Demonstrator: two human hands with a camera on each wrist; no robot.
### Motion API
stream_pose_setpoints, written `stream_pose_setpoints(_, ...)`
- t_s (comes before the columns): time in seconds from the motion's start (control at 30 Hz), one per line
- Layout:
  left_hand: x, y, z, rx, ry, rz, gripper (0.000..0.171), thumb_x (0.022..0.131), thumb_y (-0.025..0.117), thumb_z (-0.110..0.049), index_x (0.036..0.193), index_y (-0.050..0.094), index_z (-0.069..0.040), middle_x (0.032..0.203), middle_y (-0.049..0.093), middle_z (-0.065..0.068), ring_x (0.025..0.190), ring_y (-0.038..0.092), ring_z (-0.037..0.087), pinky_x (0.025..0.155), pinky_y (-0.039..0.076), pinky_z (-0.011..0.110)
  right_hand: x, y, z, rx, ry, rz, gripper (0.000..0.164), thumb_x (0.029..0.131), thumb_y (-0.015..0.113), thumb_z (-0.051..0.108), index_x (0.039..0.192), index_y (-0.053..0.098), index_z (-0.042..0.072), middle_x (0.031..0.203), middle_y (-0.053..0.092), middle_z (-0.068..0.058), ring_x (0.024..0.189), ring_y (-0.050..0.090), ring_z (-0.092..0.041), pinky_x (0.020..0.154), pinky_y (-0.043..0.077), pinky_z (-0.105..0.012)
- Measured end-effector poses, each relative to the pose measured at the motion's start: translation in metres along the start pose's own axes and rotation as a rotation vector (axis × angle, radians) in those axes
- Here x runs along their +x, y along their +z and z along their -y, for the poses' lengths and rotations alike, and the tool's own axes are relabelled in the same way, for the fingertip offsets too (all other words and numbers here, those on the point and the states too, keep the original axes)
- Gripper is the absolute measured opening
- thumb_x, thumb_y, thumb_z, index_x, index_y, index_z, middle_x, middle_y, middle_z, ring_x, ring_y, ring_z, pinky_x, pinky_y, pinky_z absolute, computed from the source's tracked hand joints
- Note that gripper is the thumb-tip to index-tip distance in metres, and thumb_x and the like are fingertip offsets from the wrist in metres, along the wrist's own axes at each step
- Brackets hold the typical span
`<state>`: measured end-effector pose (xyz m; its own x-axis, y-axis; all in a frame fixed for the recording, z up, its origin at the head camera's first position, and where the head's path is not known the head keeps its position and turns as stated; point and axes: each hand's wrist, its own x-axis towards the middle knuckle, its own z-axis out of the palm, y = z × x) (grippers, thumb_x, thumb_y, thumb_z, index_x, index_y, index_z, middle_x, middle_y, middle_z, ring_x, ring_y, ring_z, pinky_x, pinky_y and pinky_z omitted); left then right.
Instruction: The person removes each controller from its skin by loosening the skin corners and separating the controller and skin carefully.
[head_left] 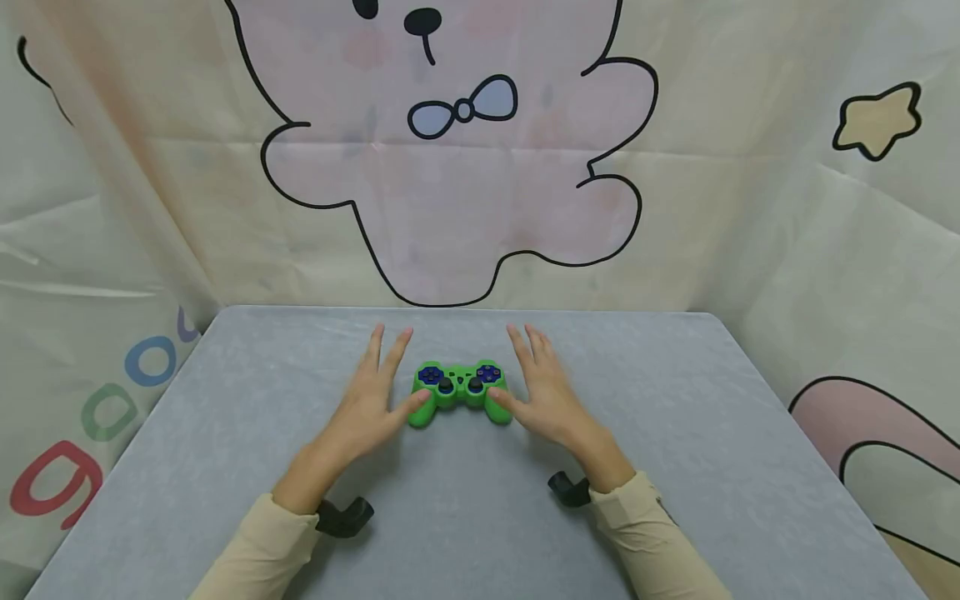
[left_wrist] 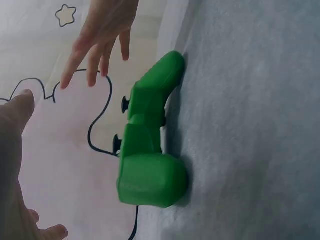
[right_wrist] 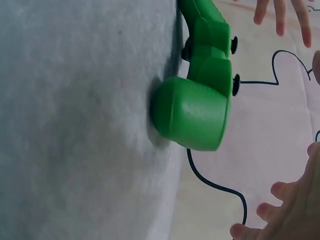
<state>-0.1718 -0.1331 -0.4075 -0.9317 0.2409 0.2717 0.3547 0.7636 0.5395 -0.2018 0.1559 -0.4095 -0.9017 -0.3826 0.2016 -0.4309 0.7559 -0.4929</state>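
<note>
Lettering up on left-hand printed curtain [head_left: 52, 333], head view! Bottom: red character [head_left: 93, 479], looks like "g", tilted. Next up, green "o" [head_left: 88, 417]. Then blue "o" [head_left: 132, 362]. Top, purple character [head_left: 184, 327], part hidden at table edge, can't be read. Over to green gamepad [head_left: 461, 393]: markings on its dark-blue buttons [head_left: 431, 375] too small to read.

Green controller [left_wrist: 142, 137] on grey cloth [left_wrist: 255, 125]
Two black thumbsticks [left_wrist: 117, 144] jut out; the left hand [left_wrist: 9, 155] shows at the left edge, the right hand [left_wrist: 106, 30] at the top, a star [left_wrist: 65, 16] on the pale backdrop [left_wrist: 55, 145]
</note>
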Motion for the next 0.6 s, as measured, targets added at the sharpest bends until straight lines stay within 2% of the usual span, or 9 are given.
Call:
stream_pose_setpoints(0.17,-0.001,0.009,-0.003,-0.090,0.011,0.031,0.088,0.095,0.068,-0.044,0.162,0.012,-0.039,0.171,-0.005,0.018,0.151,0.018,0.054,0.103,0.036,0.077,0.000,0.008,0.003,0.062,-0.021,0.059,0.099,0.093,0.068,0.050,0.164,0.001,0.031,0.170,0.008,-0.018,0.156,0.009,-0.045,0.116,0.022,-0.072)
stream_pose_setpoints(0.27,-0.001,0.014,-0.001,-0.137,-0.006,0.031,0.087,0.094,0.072,-0.039,0.162,0.017,-0.037,0.170,0.000,0.019,0.151,0.023,0.052,0.103,0.038,0.075,-0.001,0.012,0.003,0.124,-0.008,0.087,0.101,0.092,0.071,0.046,0.164,0.001,0.032,0.170,0.012,-0.018,0.156,0.012,-0.044,0.117,0.024,-0.070)
stream_pose_setpoints(0.37,-0.001,0.018,0.001,-0.215,-0.035,0.050,0.085,0.094,0.074,-0.032,0.161,0.022,-0.034,0.169,0.006,0.021,0.150,0.026,0.051,0.105,0.038,0.073,-0.001,0.015,0.003,0.203,-0.001,0.122,0.100,0.094,0.072,0.042,0.164,0.001,0.032,0.171,0.011,-0.012,0.157,0.012,-0.039,0.122,0.021,-0.064)
stream_pose_setpoints(0.43,-0.001,0.020,0.003,-0.271,-0.053,0.070,0.083,0.094,0.073,-0.028,0.161,0.025,-0.032,0.168,0.009,0.024,0.147,0.031,0.051,0.104,0.042,0.070,-0.001,0.017,0.003,0.251,-0.003,0.144,0.099,0.094,0.072,0.038,0.164,0.001,0.030,0.171,0.011,-0.008,0.157,0.014,-0.036,0.124,0.020,-0.060)
stream_pose_setpoints(0.5,0.000,0.022,0.004,-0.316,-0.068,0.087,0.081,0.094,0.073,-0.023,0.160,0.027,-0.030,0.167,0.012,0.026,0.144,0.038,0.051,0.103,0.047,0.065,0.000,0.019,0.004,0.288,0.002,0.160,0.098,0.095,0.072,0.034,0.164,0.002,0.029,0.171,0.012,-0.008,0.156,0.021,-0.036,0.123,0.025,-0.057)
stream_pose_setpoints(0.6,0.001,0.026,0.006,-0.342,-0.079,0.104,0.079,0.093,0.074,-0.017,0.159,0.031,-0.027,0.165,0.015,0.029,0.135,0.049,0.049,0.098,0.054,0.054,0.000,0.020,0.004,0.317,0.026,0.172,0.097,0.095,0.073,0.028,0.164,0.004,0.028,0.170,0.017,-0.013,0.151,0.032,-0.040,0.119,0.032,-0.057)
